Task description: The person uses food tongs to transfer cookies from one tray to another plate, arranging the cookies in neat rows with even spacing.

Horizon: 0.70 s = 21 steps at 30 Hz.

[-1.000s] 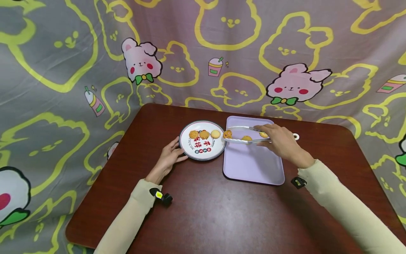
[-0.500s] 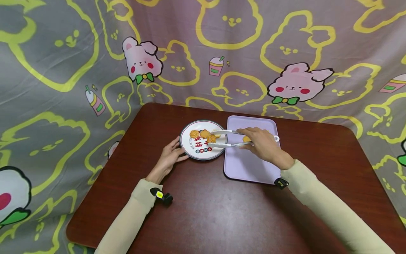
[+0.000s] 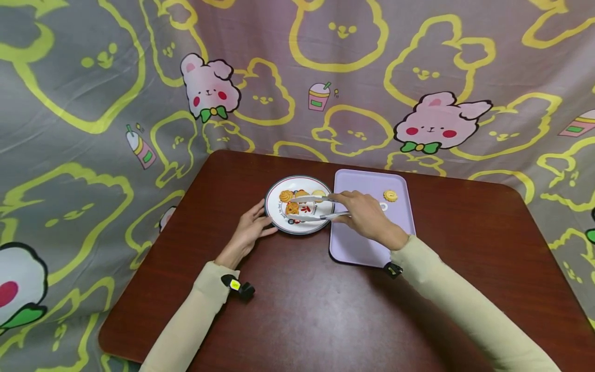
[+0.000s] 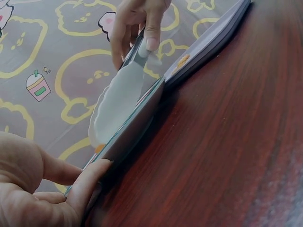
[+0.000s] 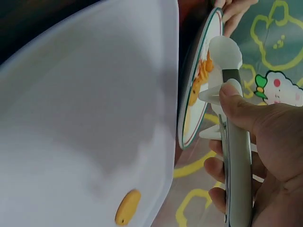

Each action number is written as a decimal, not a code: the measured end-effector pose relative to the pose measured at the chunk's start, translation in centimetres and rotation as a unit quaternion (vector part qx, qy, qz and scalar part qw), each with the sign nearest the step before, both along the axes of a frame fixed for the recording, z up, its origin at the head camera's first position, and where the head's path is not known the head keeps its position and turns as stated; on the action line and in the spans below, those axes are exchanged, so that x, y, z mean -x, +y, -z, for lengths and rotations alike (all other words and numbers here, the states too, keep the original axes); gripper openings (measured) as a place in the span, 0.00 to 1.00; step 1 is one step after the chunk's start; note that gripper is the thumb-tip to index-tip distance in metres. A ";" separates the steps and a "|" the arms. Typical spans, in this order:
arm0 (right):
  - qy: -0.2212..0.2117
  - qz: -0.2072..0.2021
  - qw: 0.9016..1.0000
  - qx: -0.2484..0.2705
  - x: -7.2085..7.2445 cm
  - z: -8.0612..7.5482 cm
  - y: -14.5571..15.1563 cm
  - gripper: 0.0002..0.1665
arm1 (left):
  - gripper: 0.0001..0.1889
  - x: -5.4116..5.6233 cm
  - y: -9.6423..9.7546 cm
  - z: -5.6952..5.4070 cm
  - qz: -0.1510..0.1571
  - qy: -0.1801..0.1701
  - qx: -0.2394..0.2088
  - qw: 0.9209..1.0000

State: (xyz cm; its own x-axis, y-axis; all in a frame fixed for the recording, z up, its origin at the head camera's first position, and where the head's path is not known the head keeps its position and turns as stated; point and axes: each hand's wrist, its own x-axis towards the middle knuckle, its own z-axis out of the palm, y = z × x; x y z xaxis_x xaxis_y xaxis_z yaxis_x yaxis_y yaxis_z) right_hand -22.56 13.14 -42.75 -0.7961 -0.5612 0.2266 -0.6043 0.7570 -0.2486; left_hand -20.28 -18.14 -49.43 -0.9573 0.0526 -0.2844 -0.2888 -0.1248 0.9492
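My left hand (image 3: pixel 251 227) grips the near-left rim of a round white plate (image 3: pixel 304 227) with red lettering; thumb and fingers pinch the rim in the left wrist view. Food tongs (image 3: pixel 334 215) with white scalloped tips are held in my right hand (image 3: pixel 369 214), above the gap between plate and tray. Between the tong tips is a brown, pretzel-like cookie (image 3: pixel 292 208), low over the plate; whether it touches the plate I cannot tell. Behind it on the plate sit a swirled cookie (image 3: pixel 285 196), a partly covered brown cookie (image 3: pixel 301 194) and a pale round cookie (image 3: pixel 319 195).
A lilac tray (image 3: pixel 358 250) lies just right of the plate, partly under my right hand. A yellow cookie (image 3: pixel 390 195) sits near its far right corner. Both stand on a dark red-brown table (image 3: pixel 279 299), with a patterned curtain (image 3: pixel 260 46) behind.
My right hand has moved left from over the tray, carrying the pretzel-like cookie in the tongs from the plate's right edge to its left-middle part. The left hand stays at the plate rim.
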 end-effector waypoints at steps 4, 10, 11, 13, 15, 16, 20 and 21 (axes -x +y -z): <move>-0.006 0.000 1.000 -0.001 0.2 0.1 -1.0 0.35 | 0.38 -0.1 0.0 0.0 0.001 0.003 0.004 1.000; -0.017 -0.008 1.000 0.001 0.5 0.6 -1.8 0.35 | 0.38 0.0 0.0 0.0 0.002 -0.001 -0.001 1.000; -0.018 -0.008 1.000 0.001 0.6 0.7 -1.9 0.36 | 0.38 0.0 0.0 0.0 0.003 -0.002 -0.002 1.000; -0.019 -0.010 1.000 0.001 0.6 0.8 -1.9 0.36 | 0.38 0.0 0.1 0.0 0.001 -0.003 -0.006 1.000; -0.018 -0.009 1.000 0.001 0.6 0.8 -2.0 0.36 | 0.38 0.0 0.0 -0.1 0.001 -0.003 -0.005 1.000; -0.017 -0.010 1.000 0.001 0.7 0.9 -2.0 0.36 | 0.38 0.0 0.0 -0.1 0.000 -0.004 -0.004 1.000; -0.014 -0.011 1.000 0.001 0.8 1.0 -2.1 0.36 | 0.38 0.0 0.0 0.0 0.000 -0.003 -0.001 1.000; -0.015 -0.011 1.000 0.001 0.8 1.0 -2.2 0.36 | 0.38 0.0 0.0 0.0 -0.001 -0.003 -0.002 1.000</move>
